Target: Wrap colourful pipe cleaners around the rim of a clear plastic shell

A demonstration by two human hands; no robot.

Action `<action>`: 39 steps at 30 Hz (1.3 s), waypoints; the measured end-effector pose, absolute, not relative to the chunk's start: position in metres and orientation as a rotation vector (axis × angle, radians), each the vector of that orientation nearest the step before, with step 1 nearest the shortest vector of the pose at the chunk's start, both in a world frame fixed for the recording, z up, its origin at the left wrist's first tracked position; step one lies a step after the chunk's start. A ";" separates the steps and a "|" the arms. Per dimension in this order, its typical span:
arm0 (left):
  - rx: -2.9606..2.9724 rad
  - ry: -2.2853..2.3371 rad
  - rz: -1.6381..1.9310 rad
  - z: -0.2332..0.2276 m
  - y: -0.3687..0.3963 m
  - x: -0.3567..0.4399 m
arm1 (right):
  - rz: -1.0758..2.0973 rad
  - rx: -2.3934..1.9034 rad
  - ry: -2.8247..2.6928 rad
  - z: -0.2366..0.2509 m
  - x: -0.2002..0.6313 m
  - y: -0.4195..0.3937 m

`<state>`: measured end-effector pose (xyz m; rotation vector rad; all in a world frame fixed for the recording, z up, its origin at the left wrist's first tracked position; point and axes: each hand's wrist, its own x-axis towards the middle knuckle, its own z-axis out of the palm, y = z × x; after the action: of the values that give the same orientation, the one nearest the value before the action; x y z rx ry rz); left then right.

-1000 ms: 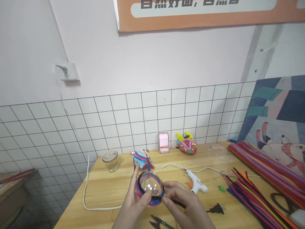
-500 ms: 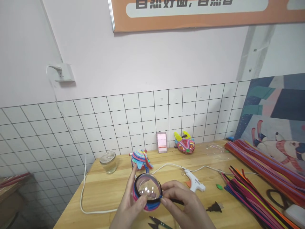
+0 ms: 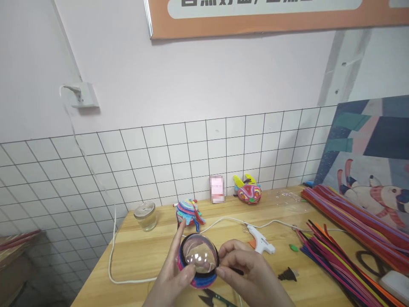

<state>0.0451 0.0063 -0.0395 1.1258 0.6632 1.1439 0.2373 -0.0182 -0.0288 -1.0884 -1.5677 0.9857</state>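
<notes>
A clear plastic dome [image 3: 198, 255], wrapped on the outside in blue and pink pipe cleaners, has a black fuzzy band around its rim. My left hand [image 3: 172, 273] grips it from the left, thumb on the near rim and index finger stretched up along the far side. At the right edge, my right hand [image 3: 244, 270] pinches a black pipe cleaner [image 3: 237, 271] against the rim; its loose tail shows behind the fingers. Just below the dome lie thread snips [image 3: 217, 297], partly cut off by the frame.
Behind are a striped pipe-cleaner ornament [image 3: 188, 213], a yellow-eared one [image 3: 249, 192] and a glass jar [image 3: 145, 216]. On the right lie a white glue gun [image 3: 261, 239], a black plug [image 3: 287, 274], pipe-cleaner bundles [image 3: 335, 264] and black-handled scissors [image 3: 367, 260]. A white cord [image 3: 134, 282] crosses the table.
The dome has shifted very slightly right and down. Less of the black tail shows beside my right hand, whose fingers remain at the rim. The view has tipped a little.
</notes>
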 end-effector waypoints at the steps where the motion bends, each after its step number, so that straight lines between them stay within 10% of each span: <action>1: 1.139 0.660 1.143 -0.040 0.007 0.045 | 1.007 -1.083 -1.564 -0.029 0.237 -0.018; 39: 1.171 0.486 0.983 -0.053 0.011 0.043 | 1.579 -0.602 -1.220 -0.058 0.234 -0.004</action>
<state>0.0429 0.0113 -0.0534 1.1708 0.4862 0.9829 0.2344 -0.0040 -0.0579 -0.6025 -1.2203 1.5792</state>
